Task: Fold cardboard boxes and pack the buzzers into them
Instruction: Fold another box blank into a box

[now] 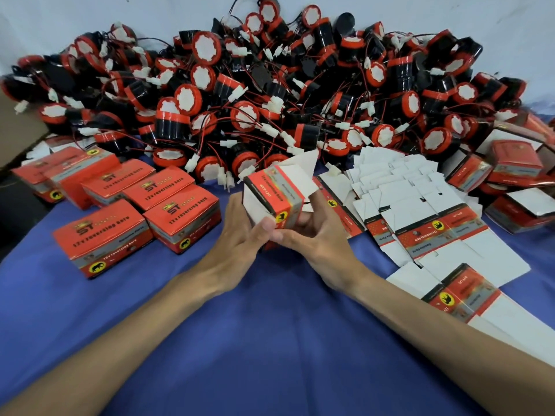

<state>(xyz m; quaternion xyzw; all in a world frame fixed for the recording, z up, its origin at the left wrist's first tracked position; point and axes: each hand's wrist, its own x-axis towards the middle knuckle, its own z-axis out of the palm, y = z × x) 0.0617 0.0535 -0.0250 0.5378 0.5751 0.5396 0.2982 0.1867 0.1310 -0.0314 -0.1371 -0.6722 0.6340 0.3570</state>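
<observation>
The left hand (237,238) and right hand (318,241) grip a half-folded box (274,202) over cloth (270,340) spreading to the near edge, before the buzzers (270,85), right of closed boxes (105,235) printed "ST 12v reversing horn".

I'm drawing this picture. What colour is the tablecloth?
The tablecloth is blue, best seen in the head view.

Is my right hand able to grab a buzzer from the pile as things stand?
Probably not yet: the right hand and left hand both grip the half-folded box. The buzzer pile lies just behind, nothing between.
</observation>
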